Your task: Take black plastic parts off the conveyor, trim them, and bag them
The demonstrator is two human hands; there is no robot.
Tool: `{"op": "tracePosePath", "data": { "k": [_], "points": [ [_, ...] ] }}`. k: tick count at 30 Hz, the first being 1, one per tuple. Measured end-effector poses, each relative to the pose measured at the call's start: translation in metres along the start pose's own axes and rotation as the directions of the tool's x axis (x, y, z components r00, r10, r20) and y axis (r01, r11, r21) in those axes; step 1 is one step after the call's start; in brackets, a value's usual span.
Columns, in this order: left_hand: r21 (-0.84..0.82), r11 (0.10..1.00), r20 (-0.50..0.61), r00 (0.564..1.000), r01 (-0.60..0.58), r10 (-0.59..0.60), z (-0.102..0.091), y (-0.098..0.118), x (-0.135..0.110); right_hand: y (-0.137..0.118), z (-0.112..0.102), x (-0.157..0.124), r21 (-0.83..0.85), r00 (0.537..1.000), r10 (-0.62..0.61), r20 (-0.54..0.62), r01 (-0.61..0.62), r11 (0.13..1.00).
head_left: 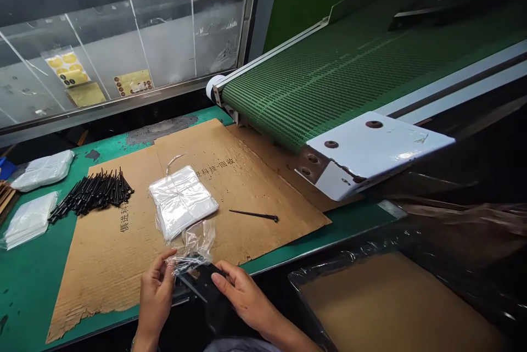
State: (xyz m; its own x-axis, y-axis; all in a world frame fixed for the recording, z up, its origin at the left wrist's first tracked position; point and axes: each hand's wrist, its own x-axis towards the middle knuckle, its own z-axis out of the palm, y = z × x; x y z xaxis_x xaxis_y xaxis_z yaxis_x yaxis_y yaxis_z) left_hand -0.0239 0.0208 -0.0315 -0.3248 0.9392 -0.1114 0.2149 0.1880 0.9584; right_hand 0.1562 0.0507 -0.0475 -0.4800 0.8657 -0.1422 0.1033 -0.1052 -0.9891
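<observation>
At the person's ten o'clock, two stacks of plastic bags (pixel 31 219) lay on the green counter (pixel 22 280). Toward eleven, a heap of thin black rods (pixel 96 193) straddled the edge of a cardboard sheet (pixel 102 269). Next, the left hand (pixel 156 289) pinched a clear bag (pixel 200 239); beyond it, a third stack (pixel 183 198) rested on the cardboard. The right hand (pixel 247 294) gripped a flat dark piece (pixel 211 289) against the bag; whether it was inside could not be told. A single rod (pixel 255 214) lay at the third stack's three o'clock. A green conveyor belt (pixel 304 88) ended at one o'clock.
</observation>
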Motion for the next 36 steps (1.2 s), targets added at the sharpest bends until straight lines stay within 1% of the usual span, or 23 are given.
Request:
{"op": "tracePosePath", "data": {
  "k": [3,5,6,7,9,10,11,13,14,16,18,20,22,25,26,27,29,30,31,32,34,35,36],
  "points": [
    [0.236,0.965,-0.016,0.992,-0.116,0.123,0.000,-0.011,-0.009,0.007,0.001,0.003,-0.042,0.996,0.004,-0.088,-0.008,0.999],
    [0.423,0.885,-0.043,0.971,-0.197,0.237,0.001,-0.017,-0.014,0.006,0.001,0.002,-0.114,0.995,-0.005,-0.104,-0.007,0.993],
    [0.518,0.822,-0.068,0.946,-0.238,0.317,0.002,-0.019,-0.016,0.004,0.001,0.001,-0.159,0.994,-0.014,-0.107,-0.003,0.987],
    [0.610,0.744,-0.093,0.908,-0.272,0.408,0.003,-0.018,-0.016,0.002,0.001,0.000,-0.202,0.993,-0.033,-0.110,0.010,0.979],
    [0.752,0.574,-0.097,0.806,-0.326,0.585,0.005,-0.014,-0.013,-0.001,0.001,-0.002,-0.261,0.990,-0.102,-0.096,0.074,0.963],
    [0.786,0.504,-0.066,0.762,-0.358,0.645,0.007,-0.010,-0.010,-0.002,0.001,-0.003,-0.271,0.987,-0.142,-0.081,0.115,0.956],
    [0.792,0.455,-0.012,0.734,-0.407,0.679,0.008,-0.006,-0.008,-0.001,0.002,-0.003,-0.267,0.982,-0.175,-0.066,0.152,0.952],
    [0.734,0.414,0.120,0.704,-0.538,0.700,0.013,0.002,-0.004,0.003,0.006,-0.001,-0.221,0.980,-0.189,-0.055,0.173,0.960],
    [0.689,0.407,0.181,0.686,-0.600,0.704,0.015,0.005,-0.004,0.006,0.008,0.000,-0.172,0.983,-0.166,-0.074,0.151,0.973],
    [0.622,0.384,0.253,0.640,-0.682,0.726,0.020,0.010,-0.006,0.013,0.011,0.005,-0.016,0.984,-0.084,-0.154,0.082,0.996],
    [0.587,0.351,0.274,0.587,-0.729,0.762,0.023,0.014,-0.011,0.017,0.014,0.011,0.169,0.971,0.010,-0.241,0.032,0.985],
    [0.566,0.328,0.276,0.549,-0.756,0.789,0.025,0.019,-0.016,0.017,0.015,0.015,0.309,0.956,0.066,-0.287,0.027,0.951],
    [0.561,0.308,0.292,0.532,-0.768,0.795,0.027,0.026,-0.021,0.012,0.017,0.016,0.382,0.956,0.062,-0.287,0.054,0.923],
    [0.541,0.295,0.339,0.526,-0.787,0.780,0.035,0.036,-0.023,0.002,0.023,0.018,0.458,0.963,0.014,-0.269,0.115,0.881],
    [0.504,0.291,0.363,0.505,-0.813,0.783,0.039,0.039,-0.023,-0.001,0.025,0.019,0.483,0.962,0.023,-0.272,0.116,0.868],
    [0.453,0.277,0.386,0.466,-0.848,0.796,0.044,0.041,-0.023,-0.004,0.027,0.020,0.510,0.959,0.056,-0.277,0.097,0.854],
    [0.342,0.210,0.415,0.348,-0.916,0.841,0.052,0.041,-0.023,-0.008,0.029,0.023,0.559,0.943,0.172,-0.285,0.018,0.829],
    [0.308,0.174,0.417,0.297,-0.935,0.859,0.054,0.039,-0.024,-0.009,0.029,0.024,0.581,0.930,0.233,-0.284,-0.027,0.814],
    [0.288,0.157,0.411,0.270,-0.945,0.871,0.055,0.036,-0.025,-0.011,0.028,0.024,0.599,0.917,0.279,-0.283,-0.058,0.798],
    [0.259,0.185,0.391,0.278,-0.948,0.877,0.055,0.032,-0.026,-0.012,0.026,0.024,0.611,0.909,0.301,-0.287,-0.069,0.789],
    [0.170,0.320,0.329,0.360,-0.932,0.873,0.048,0.024,-0.029,-0.014,0.021,0.023,0.610,0.908,0.284,-0.308,-0.040,0.791],
    [0.117,0.407,0.269,0.423,-0.906,0.865,0.043,0.019,-0.030,-0.016,0.019,0.022,0.603,0.910,0.260,-0.323,-0.014,0.798],
    [0.065,0.510,0.153,0.514,-0.858,0.844,0.038,0.016,-0.031,-0.017,0.016,0.020,0.591,0.911,0.235,-0.339,0.013,0.806]
  ]
}}
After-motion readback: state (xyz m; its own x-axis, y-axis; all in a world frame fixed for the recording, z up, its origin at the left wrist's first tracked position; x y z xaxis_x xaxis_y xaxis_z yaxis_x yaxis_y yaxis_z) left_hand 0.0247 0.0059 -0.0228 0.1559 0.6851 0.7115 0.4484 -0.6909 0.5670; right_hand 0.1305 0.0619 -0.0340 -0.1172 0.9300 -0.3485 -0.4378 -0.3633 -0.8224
